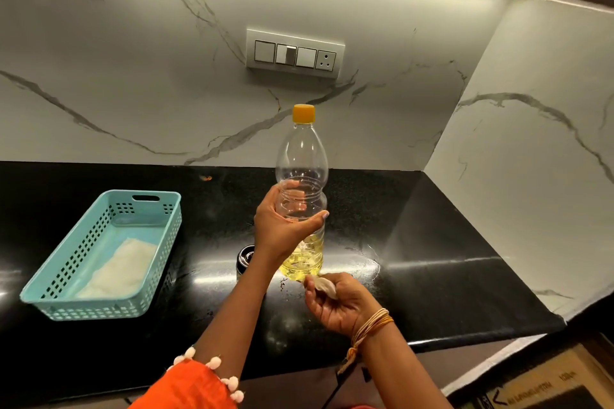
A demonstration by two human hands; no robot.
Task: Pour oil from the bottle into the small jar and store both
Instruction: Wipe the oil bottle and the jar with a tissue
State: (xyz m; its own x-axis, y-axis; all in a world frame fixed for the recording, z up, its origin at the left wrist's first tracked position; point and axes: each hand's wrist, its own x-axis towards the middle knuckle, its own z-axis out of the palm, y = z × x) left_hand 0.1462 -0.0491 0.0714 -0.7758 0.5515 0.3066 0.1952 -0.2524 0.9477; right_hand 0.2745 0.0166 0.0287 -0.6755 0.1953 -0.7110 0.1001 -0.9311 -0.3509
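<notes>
Left hand [282,226] gripping bottle [301,176], right hand [339,302] just below

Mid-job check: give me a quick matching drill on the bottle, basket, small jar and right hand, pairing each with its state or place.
Things:
1. bottle
2. basket
3. small jar
4. right hand

States or places:
A. pinches a white tissue near the bottle's base
B. on the counter, partly hidden behind the left hand's wrist
C. upright, yellow cap on, gripped by the left hand
D. teal, at the left, with a white cloth inside

Pairs: 1-C, 2-D, 3-B, 4-A
</notes>
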